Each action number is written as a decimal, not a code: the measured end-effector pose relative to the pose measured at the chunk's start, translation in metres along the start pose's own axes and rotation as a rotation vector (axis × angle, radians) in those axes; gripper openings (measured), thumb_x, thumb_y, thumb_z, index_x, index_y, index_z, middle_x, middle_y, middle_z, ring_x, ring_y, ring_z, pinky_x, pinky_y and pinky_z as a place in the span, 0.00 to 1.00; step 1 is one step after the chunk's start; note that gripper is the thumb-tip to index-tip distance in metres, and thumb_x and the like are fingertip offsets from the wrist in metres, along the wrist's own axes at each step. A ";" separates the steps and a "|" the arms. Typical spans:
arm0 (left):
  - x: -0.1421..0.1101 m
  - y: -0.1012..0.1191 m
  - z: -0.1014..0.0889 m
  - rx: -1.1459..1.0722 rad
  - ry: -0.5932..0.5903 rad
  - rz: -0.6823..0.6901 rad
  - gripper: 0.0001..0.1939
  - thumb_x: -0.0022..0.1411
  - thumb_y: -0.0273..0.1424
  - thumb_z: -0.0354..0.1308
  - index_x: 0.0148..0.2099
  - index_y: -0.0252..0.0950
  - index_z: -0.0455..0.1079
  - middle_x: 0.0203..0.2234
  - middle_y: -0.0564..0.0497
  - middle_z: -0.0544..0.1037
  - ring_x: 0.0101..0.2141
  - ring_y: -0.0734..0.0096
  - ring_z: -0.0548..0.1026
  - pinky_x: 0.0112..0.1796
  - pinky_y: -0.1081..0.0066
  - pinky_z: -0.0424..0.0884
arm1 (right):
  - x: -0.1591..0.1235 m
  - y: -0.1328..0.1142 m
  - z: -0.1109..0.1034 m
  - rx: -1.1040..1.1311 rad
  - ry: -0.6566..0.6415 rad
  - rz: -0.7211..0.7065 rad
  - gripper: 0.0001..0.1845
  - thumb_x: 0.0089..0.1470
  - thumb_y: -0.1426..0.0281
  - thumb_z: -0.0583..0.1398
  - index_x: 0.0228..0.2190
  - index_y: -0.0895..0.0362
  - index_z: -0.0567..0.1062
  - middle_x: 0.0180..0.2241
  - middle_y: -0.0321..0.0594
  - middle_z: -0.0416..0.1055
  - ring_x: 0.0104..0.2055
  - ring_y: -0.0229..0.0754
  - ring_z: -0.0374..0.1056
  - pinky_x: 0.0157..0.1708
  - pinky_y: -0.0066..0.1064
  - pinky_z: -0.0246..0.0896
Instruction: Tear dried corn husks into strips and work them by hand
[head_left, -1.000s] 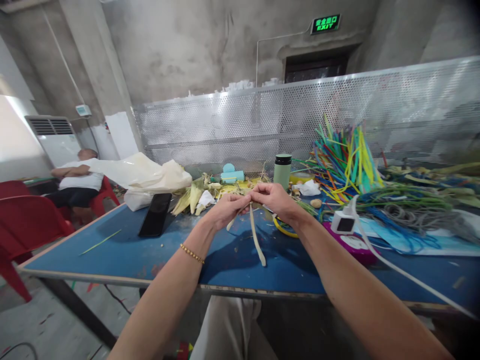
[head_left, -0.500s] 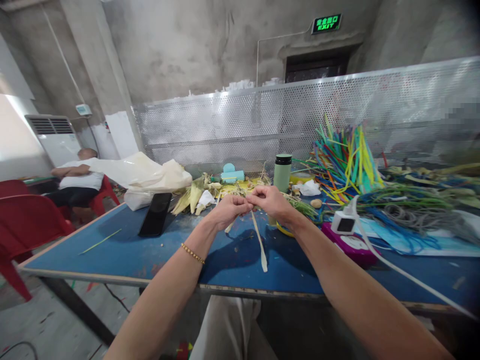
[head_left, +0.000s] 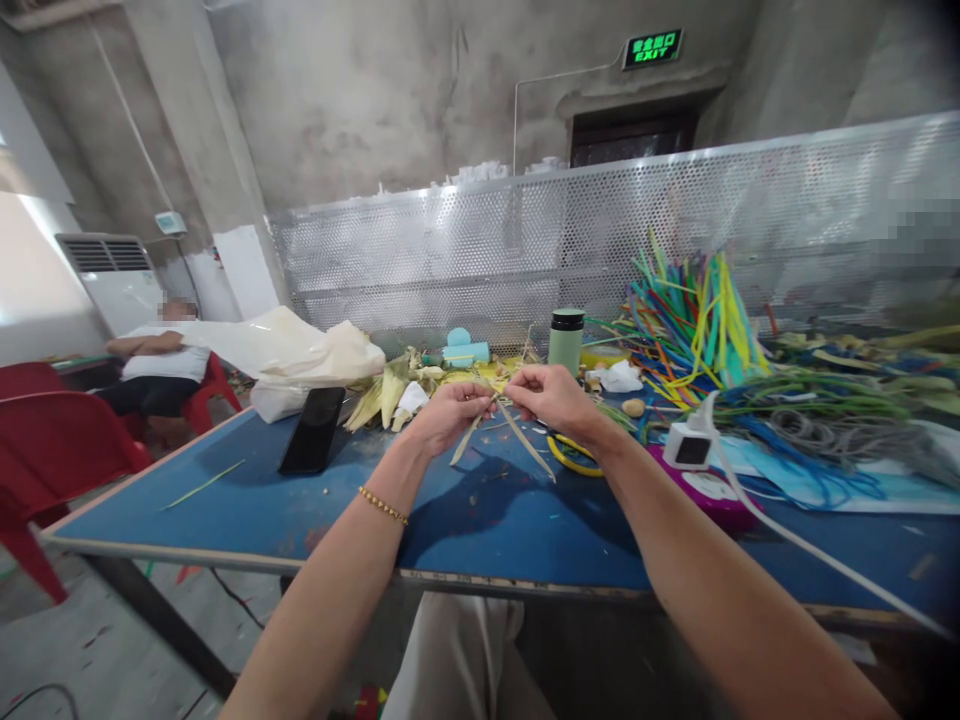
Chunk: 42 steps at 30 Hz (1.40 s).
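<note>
My left hand [head_left: 454,415] pinches a pale dried leaf strip [head_left: 531,445] above the middle of the blue table [head_left: 337,520]. Close beside it, my right hand [head_left: 551,400] has thumb and forefinger closed at the same piece, near where its strands cross. Two flat tails hang down from the fingers, one slanting left and one slanting right. The exact crossing is small and partly covered by my fingertips. Yellow-handled scissors [head_left: 576,455] lie under my right wrist, partly hidden. Behind my hands is a heap of dried husks [head_left: 394,390].
A black phone [head_left: 312,430] and a white plastic bag [head_left: 300,350] are on the left. A green bottle [head_left: 565,342], colourful strips [head_left: 705,320] and a charger [head_left: 688,446] with a white cable stand right. A person [head_left: 161,355] sits at far left.
My hands have drawn slightly apart. The longer strip tail has swung up and to the right, and more of the yellow scissor handles shows now.
</note>
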<state>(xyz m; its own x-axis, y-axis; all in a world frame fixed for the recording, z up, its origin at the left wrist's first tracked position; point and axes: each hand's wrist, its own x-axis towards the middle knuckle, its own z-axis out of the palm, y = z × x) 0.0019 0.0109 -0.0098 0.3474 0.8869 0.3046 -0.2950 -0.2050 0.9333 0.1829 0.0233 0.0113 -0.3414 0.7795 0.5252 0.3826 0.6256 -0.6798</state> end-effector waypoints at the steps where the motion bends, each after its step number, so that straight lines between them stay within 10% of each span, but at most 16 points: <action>1: 0.000 0.000 0.000 -0.006 0.005 0.003 0.10 0.46 0.26 0.67 0.33 0.28 0.72 0.25 0.48 0.74 0.26 0.76 0.69 0.31 0.72 0.61 | 0.000 -0.001 0.000 0.004 -0.011 0.004 0.13 0.49 0.62 0.60 0.21 0.58 0.71 0.15 0.36 0.67 0.17 0.35 0.62 0.19 0.27 0.56; 21: 0.002 -0.008 -0.001 -0.011 0.029 -0.004 0.09 0.46 0.27 0.68 0.29 0.28 0.73 0.23 0.48 0.76 0.24 0.76 0.71 0.31 0.73 0.64 | 0.000 -0.005 0.009 -0.182 -0.041 0.000 0.09 0.50 0.68 0.57 0.21 0.57 0.71 0.16 0.35 0.68 0.19 0.36 0.62 0.22 0.28 0.54; 30: 0.008 -0.006 -0.003 -0.249 0.236 -0.045 0.08 0.50 0.15 0.60 0.34 0.27 0.72 0.29 0.44 0.78 0.30 0.73 0.76 0.37 0.71 0.70 | -0.001 -0.005 0.004 -0.591 0.444 -0.259 0.11 0.56 0.66 0.57 0.27 0.58 0.75 0.34 0.47 0.73 0.39 0.45 0.64 0.38 0.34 0.53; 36: 0.009 -0.007 -0.005 -0.258 0.325 0.007 0.10 0.48 0.20 0.65 0.36 0.31 0.73 0.32 0.48 0.79 0.29 0.74 0.75 0.33 0.73 0.70 | -0.004 -0.003 0.028 -0.527 0.048 -0.228 0.17 0.57 0.63 0.55 0.21 0.57 0.74 0.23 0.40 0.70 0.26 0.38 0.61 0.28 0.29 0.48; 42: 0.008 -0.010 -0.005 -0.206 0.229 0.012 0.13 0.42 0.28 0.70 0.33 0.32 0.74 0.29 0.50 0.78 0.29 0.73 0.74 0.32 0.72 0.67 | -0.002 0.005 0.040 -0.476 0.049 -0.216 0.14 0.53 0.71 0.54 0.18 0.57 0.69 0.22 0.38 0.68 0.25 0.36 0.58 0.28 0.29 0.47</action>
<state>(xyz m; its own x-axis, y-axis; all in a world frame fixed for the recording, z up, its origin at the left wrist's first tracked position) 0.0035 0.0220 -0.0171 0.1397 0.9599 0.2431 -0.4800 -0.1491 0.8645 0.1510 0.0235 -0.0134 -0.4195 0.6246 0.6587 0.6599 0.7081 -0.2512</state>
